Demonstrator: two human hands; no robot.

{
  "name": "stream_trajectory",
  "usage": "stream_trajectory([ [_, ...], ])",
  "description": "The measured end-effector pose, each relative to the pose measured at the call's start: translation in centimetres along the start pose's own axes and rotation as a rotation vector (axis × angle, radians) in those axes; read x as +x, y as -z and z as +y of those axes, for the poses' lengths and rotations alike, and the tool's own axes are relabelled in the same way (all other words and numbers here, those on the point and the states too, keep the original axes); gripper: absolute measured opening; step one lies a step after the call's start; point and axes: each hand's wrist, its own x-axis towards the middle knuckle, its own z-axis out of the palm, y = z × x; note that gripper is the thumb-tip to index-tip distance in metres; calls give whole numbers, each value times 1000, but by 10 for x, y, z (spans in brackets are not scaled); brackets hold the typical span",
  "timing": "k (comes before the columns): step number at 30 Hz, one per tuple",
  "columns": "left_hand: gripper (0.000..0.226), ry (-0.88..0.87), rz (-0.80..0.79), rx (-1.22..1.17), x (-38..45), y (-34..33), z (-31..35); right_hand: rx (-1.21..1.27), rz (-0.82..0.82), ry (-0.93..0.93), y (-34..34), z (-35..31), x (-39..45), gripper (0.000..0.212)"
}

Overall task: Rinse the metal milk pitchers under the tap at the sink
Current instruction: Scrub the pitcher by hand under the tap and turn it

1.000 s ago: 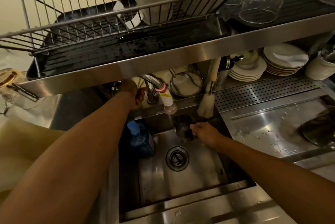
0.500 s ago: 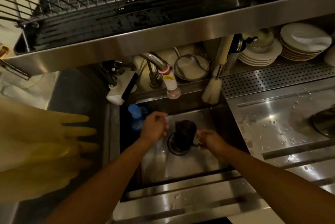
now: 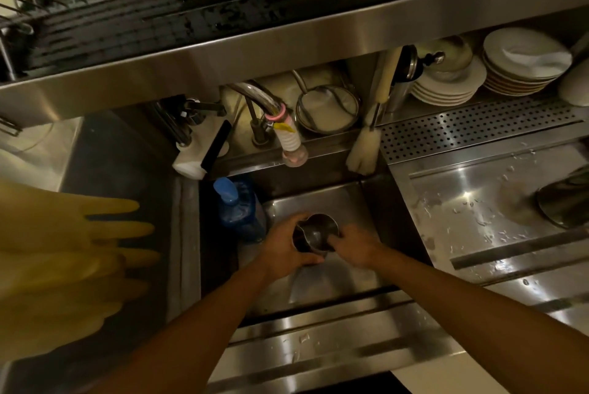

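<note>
A small metal milk pitcher point(image 3: 314, 232) is held low inside the steel sink point(image 3: 334, 202), its mouth facing up toward me. My left hand point(image 3: 283, 248) wraps its left side and bottom. My right hand point(image 3: 353, 245) grips its right side, fingers at the rim. The tap point(image 3: 280, 116), with a pink ring and a white ribbed nozzle, hangs above and behind the pitcher; no water stream is visible. A second metal pitcher point(image 3: 564, 202) lies on its side on the wet drainboard at the far right.
A blue soap bottle point(image 3: 237, 205) stands in the sink's left corner. A white brush point(image 3: 366, 151) hangs at the back. Yellow rubber gloves point(image 3: 73, 244) hang at left. Stacked plates point(image 3: 526, 62) and a strainer point(image 3: 328, 107) sit under the steel shelf point(image 3: 287, 40), which overhangs the tap.
My left hand left the tap handle, came down into the sink and took hold of the pitcher. The pitcher moved down from under the nozzle toward me.
</note>
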Motion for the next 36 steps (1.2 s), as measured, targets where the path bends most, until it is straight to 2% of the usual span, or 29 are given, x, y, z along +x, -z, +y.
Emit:
stream_trajectory([
  [3,100,51,37,19,4,0,10,-70,129,-56,12,-2,13,36],
  [5,91,147,65,40,5,6,10,-121,187,-143,13,4,17,36],
  [8,57,265,63,28,3,16,-4,-200,159,-171,9,9,18,34],
  [13,43,366,26,-6,-7,18,-11,-275,111,-206,3,5,13,40],
  [16,28,364,-12,-17,-9,17,-13,-273,55,-153,-10,12,10,36],
  [18,33,365,-70,-26,-11,16,-15,-252,73,-182,-13,11,10,36],
  [21,60,329,-160,1,-13,16,-12,-251,74,-213,-11,5,8,35],
  [24,88,239,-194,55,-11,13,-11,-142,-34,-136,-9,6,3,31],
  [26,99,194,-203,95,-10,8,-12,-52,-103,-77,-8,3,-3,26],
  [28,96,167,-178,102,-9,4,-16,22,-118,-45,-9,-3,-9,21],
  [31,90,136,-120,130,-7,1,-15,144,-65,-43,-10,0,-10,27],
  [34,90,183,-101,140,0,-3,-7,317,34,-110,-8,9,-9,27],
  [36,86,206,-112,262,7,-7,2,415,88,-186,-3,13,-10,24],
])
